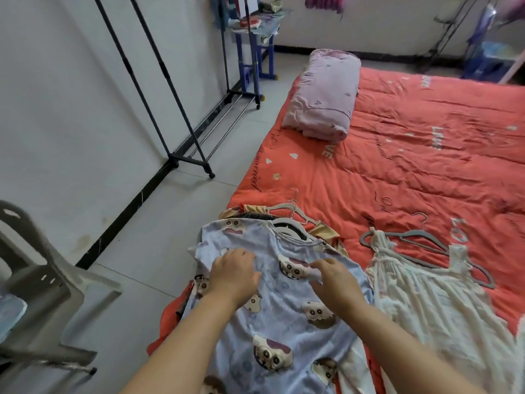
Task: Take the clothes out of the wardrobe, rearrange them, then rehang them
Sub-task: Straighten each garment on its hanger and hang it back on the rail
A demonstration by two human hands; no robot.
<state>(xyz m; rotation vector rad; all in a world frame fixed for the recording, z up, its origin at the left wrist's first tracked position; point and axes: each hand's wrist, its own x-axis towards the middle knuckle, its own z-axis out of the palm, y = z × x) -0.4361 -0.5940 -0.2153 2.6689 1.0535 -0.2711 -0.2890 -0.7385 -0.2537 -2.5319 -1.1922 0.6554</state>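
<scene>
A light blue cartoon-print shirt (pixel 284 317) lies on top of a pile of clothes on hangers at the near edge of the red bed (pixel 412 155). My left hand (pixel 233 275) rests on its left shoulder area, fingers curled onto the cloth. My right hand (pixel 333 280) pinches a fold of the shirt near its chest. A grey hanger (pixel 287 226) shows in the shirt's neck opening. To the right lies a cream dress (pixel 431 302) with a grey hanger (pixel 426 240) at its straps.
An empty black clothes rack (pixel 176 115) stands along the left wall. A grey plastic chair (pixel 37 285) is at the near left. A folded pink quilt (pixel 324 92) sits at the bed's far end. A blue table (pixel 255 49) stands behind the rack.
</scene>
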